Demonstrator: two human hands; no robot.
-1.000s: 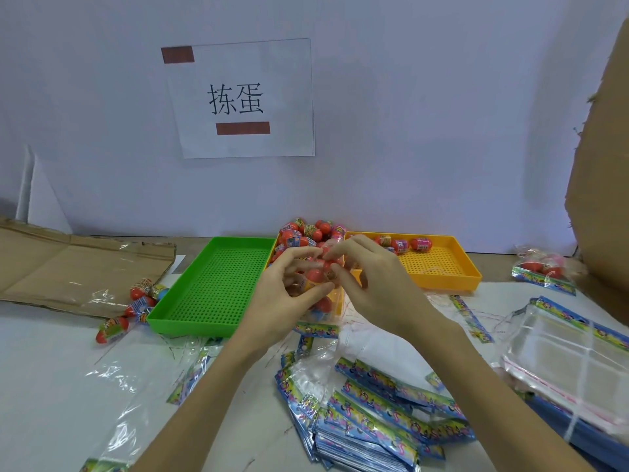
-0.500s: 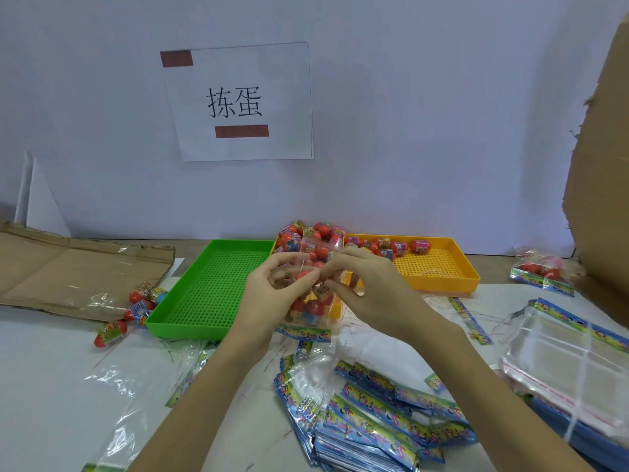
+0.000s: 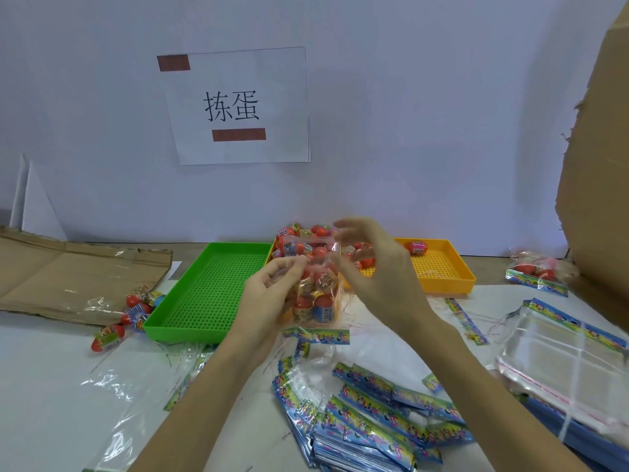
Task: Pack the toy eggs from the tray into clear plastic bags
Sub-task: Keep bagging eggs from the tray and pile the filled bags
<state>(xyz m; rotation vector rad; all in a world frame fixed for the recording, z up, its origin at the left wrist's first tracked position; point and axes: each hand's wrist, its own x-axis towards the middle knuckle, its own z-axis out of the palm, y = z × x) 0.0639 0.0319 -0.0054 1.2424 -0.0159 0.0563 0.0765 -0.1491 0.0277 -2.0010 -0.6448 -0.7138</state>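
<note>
Left hand [image 3: 269, 298] gripping clear bag [image 3: 315, 284] part-filled with toy eggs [image 3: 318, 303], right hand [image 3: 374, 267] loosely spread, holding nothing; sealing pending, more eggs in yellow tray [image 3: 442, 270] at 1 o'clock.

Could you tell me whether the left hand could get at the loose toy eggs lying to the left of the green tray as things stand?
Probably not right away: the left hand is busy gripping the filled clear bag. The loose toy eggs lie open on the table beside the green tray, with nothing covering them, so the way seems free once the bag is released.
</note>
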